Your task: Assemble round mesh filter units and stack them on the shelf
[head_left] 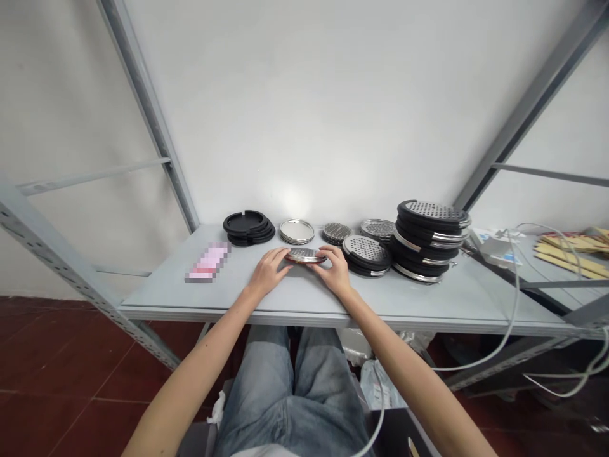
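A round perforated metal disc point(304, 255) lies flat on the grey shelf point(295, 298) in front of me. My left hand point(269, 269) grips its left rim with curled fingers. My right hand point(335, 269) grips its right rim the same way. Behind it sit a stack of black rings point(248, 227), a shiny metal ring point(297, 231) and a small perforated disc point(336, 232). To the right are a short stack point(366, 254) and a tall stack point(431, 240) of black-rimmed perforated discs.
A blurred pink packet point(207, 263) lies at the shelf's left. Grey shelf uprights point(152, 120) slant up on both sides before a white wall. White cables point(511, 304) hang off the right side near yellow strips point(573, 254). Red floor tiles lie below.
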### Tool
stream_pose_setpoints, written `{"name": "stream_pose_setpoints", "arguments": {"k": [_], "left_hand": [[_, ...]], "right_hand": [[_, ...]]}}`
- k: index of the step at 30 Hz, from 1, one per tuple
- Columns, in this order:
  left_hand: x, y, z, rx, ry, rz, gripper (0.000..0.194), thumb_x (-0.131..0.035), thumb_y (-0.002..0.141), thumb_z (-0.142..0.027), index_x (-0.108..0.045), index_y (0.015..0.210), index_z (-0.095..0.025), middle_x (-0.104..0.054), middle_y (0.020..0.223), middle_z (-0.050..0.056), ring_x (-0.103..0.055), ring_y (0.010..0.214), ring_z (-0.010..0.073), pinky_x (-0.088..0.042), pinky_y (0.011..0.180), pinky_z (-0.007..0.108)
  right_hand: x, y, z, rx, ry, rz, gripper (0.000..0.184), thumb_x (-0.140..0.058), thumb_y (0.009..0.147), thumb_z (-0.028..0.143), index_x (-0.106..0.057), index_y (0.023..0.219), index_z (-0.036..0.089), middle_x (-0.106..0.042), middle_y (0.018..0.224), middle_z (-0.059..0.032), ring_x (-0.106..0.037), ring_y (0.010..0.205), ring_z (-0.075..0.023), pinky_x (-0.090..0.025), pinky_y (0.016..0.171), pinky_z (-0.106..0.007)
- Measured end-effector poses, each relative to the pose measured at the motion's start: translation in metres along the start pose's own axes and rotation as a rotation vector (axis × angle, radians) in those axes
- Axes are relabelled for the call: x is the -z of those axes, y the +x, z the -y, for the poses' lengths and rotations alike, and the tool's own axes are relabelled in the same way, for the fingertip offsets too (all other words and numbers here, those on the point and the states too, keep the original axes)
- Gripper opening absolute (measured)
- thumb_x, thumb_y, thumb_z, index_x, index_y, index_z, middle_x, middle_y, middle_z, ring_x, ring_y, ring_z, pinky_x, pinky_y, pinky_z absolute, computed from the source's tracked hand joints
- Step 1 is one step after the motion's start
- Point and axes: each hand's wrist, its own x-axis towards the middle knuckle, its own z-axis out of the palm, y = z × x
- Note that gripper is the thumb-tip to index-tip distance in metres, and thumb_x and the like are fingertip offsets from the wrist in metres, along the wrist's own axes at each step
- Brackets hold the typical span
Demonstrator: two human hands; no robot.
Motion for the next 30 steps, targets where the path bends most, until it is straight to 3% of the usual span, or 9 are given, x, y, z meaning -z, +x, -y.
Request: {"name": "stream_pose_setpoints", "arguments": {"k": [5, 9, 13, 17, 23, 30], "left_hand": [[0.002, 0.002, -0.003, -0.071, 0.011, -0.029, 0.027, -0.053, 0.094, -0.025, -0.063, 0.119, -0.021, -0.068, 0.112, 0.009, -0.061, 0.108, 0.0237, -0.050, 0.097, 0.043], [-0.003, 0.000, 0.005, 0.005, -0.045, -0.104, 0.029, -0.050, 0.095, -0.021, -0.061, 0.122, -0.019, -0.067, 0.119, 0.010, -0.061, 0.112, 0.0235, -0.050, 0.100, 0.042], [-0.007, -0.002, 0.015, 0.130, -0.140, -0.126, 0.032, -0.048, 0.094, -0.017, -0.058, 0.124, -0.017, -0.065, 0.125, 0.011, -0.060, 0.117, 0.0228, -0.049, 0.103, 0.042], [-0.009, -0.002, 0.018, 0.185, -0.126, -0.073, 0.038, -0.049, 0.090, -0.013, -0.056, 0.127, -0.018, -0.062, 0.129, 0.011, -0.058, 0.121, 0.0245, -0.046, 0.106, 0.045], [-0.003, -0.001, 0.006, 0.079, -0.042, -0.012, 0.050, -0.066, 0.084, -0.023, -0.053, 0.132, -0.019, -0.059, 0.129, 0.012, -0.053, 0.123, 0.0274, -0.044, 0.107, 0.047], [-0.003, -0.001, 0.002, -0.014, -0.049, 0.037, 0.039, -0.059, 0.086, -0.014, -0.062, 0.124, -0.023, -0.063, 0.126, 0.008, -0.058, 0.117, 0.0244, -0.047, 0.103, 0.045]], "right_hand": [[-0.001, 0.000, -0.003, 0.049, -0.025, 0.078, 0.025, -0.075, 0.077, 0.041, -0.069, 0.093, 0.022, -0.065, 0.107, -0.0100, -0.060, 0.102, -0.0266, -0.049, 0.092, -0.043], [-0.005, 0.001, -0.017, -0.015, -0.030, 0.053, 0.040, -0.075, 0.075, 0.038, -0.067, 0.111, 0.021, -0.065, 0.117, -0.0116, -0.058, 0.111, -0.0285, -0.046, 0.098, -0.046], [-0.007, 0.003, -0.026, -0.050, -0.007, 0.089, 0.026, -0.070, 0.080, 0.033, -0.071, 0.102, 0.021, -0.071, 0.105, -0.0099, -0.062, 0.101, -0.0272, -0.048, 0.094, -0.046], [-0.004, 0.002, -0.023, -0.019, -0.015, 0.072, 0.021, -0.065, 0.083, 0.028, -0.073, 0.102, 0.023, -0.072, 0.103, -0.0081, -0.061, 0.100, -0.0260, -0.048, 0.093, -0.045], [-0.002, 0.000, -0.016, 0.072, -0.144, 0.040, 0.019, -0.066, 0.084, 0.030, -0.074, 0.102, 0.025, -0.070, 0.100, -0.0078, -0.058, 0.094, -0.0263, -0.048, 0.087, -0.045], [-0.004, -0.002, -0.002, 0.235, -0.277, 0.236, 0.020, -0.061, 0.090, 0.033, -0.073, 0.105, 0.030, -0.070, 0.100, -0.0071, -0.056, 0.097, -0.0264, -0.045, 0.088, -0.043]]}}
